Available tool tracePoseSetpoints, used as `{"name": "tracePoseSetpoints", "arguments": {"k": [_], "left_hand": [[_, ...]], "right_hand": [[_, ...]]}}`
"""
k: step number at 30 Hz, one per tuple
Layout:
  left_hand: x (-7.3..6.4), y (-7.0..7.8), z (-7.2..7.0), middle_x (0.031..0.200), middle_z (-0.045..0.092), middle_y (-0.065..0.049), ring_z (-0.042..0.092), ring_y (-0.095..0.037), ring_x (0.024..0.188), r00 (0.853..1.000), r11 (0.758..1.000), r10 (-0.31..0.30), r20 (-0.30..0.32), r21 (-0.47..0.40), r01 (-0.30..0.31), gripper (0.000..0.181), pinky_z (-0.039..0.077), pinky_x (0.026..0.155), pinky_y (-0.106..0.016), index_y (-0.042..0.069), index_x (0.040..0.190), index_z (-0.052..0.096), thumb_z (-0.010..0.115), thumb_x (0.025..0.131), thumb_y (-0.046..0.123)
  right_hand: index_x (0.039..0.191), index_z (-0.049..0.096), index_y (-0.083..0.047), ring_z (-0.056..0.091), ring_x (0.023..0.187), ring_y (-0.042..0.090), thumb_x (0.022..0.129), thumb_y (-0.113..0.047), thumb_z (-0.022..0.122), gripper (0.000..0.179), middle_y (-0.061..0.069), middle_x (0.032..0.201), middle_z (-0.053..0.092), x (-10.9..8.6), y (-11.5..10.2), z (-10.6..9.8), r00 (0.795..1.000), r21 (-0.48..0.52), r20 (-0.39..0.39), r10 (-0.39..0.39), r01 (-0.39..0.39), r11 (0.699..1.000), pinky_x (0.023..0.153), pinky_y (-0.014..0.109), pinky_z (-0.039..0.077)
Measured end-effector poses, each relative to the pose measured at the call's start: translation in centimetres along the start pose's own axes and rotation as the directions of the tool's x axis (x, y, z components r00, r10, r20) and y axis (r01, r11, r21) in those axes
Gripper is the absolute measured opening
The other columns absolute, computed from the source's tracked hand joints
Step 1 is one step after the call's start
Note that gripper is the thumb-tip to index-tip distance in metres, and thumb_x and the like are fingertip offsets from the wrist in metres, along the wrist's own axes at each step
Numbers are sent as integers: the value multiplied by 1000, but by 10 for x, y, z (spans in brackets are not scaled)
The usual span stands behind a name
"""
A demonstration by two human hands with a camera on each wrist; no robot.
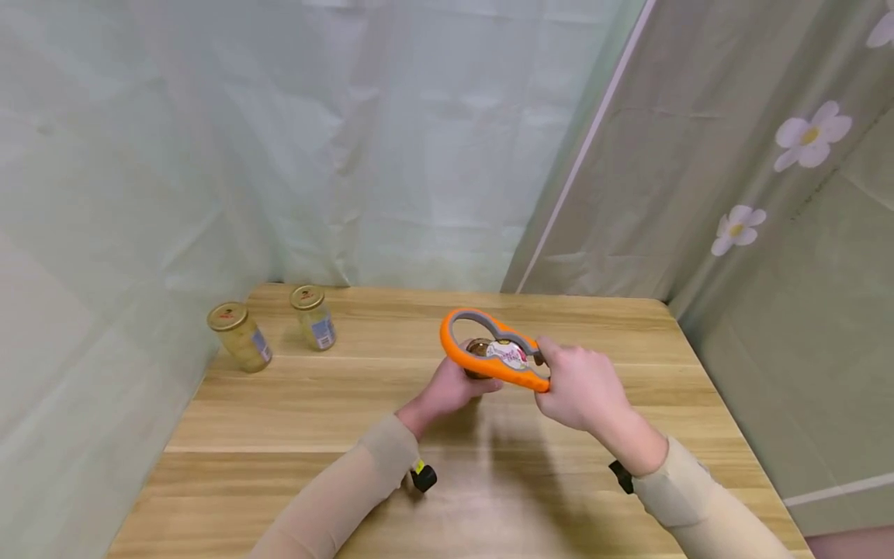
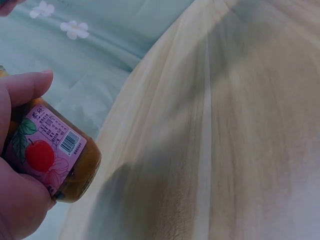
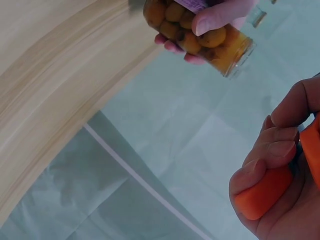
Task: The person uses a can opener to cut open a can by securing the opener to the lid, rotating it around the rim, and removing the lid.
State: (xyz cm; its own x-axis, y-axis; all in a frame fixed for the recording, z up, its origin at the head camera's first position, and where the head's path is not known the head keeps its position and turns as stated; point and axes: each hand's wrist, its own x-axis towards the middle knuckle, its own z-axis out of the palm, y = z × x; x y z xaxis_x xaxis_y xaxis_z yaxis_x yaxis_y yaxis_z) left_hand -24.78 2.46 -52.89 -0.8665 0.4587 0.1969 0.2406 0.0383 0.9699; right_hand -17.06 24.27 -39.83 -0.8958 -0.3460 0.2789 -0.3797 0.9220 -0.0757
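My left hand [image 1: 449, 387] grips a glass jar [image 3: 212, 42] of round yellow-brown fruit in liquid. Its pink-purple label [image 2: 47, 145] shows a red fruit and a barcode in the left wrist view. A bare glass rim shows at the jar's mouth in the right wrist view. My right hand [image 1: 585, 388] holds an orange and grey jar opener [image 1: 504, 374] by its handles, fingers curled round one orange handle in the right wrist view. A white patterned lid [image 1: 508, 355] sits within the opener's smaller opening, overlapping the jar in the head view.
Two jars with gold lids, a left one [image 1: 240, 338] and a right one [image 1: 314, 318], stand at the back left of the wooden table [image 1: 279, 473]. Pale curtains [image 1: 419, 155] hang behind and beside the table, with white flowers [image 1: 813, 134] on the right.
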Motion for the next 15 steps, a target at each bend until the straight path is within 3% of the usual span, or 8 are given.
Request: {"name": "tracePoseSetpoints", "arguments": {"k": [7,15], "left_hand": [[11,-4,-2,126,69,-11,66,-25,115,999,1000,-13,-45,-26,12,62,53,104,-43,2,139,58,89,86,3],[18,-14,-1,123,69,-9,63,-25,112,993,997,-69,-98,-46,65,65,51,103,-41,5,139,57,91,83,3]], "right_hand": [[100,64,-13,44,51,13,72,-13,72,29,-1,78,70,-1,3,-1,1000,-4,8,16,-16,1000,44,34,39],[104,65,-12,41,50,13,73,-12,71,32,-7,63,54,-1,3,1,999,6,17,28,-28,1000,44,34,37]]}}
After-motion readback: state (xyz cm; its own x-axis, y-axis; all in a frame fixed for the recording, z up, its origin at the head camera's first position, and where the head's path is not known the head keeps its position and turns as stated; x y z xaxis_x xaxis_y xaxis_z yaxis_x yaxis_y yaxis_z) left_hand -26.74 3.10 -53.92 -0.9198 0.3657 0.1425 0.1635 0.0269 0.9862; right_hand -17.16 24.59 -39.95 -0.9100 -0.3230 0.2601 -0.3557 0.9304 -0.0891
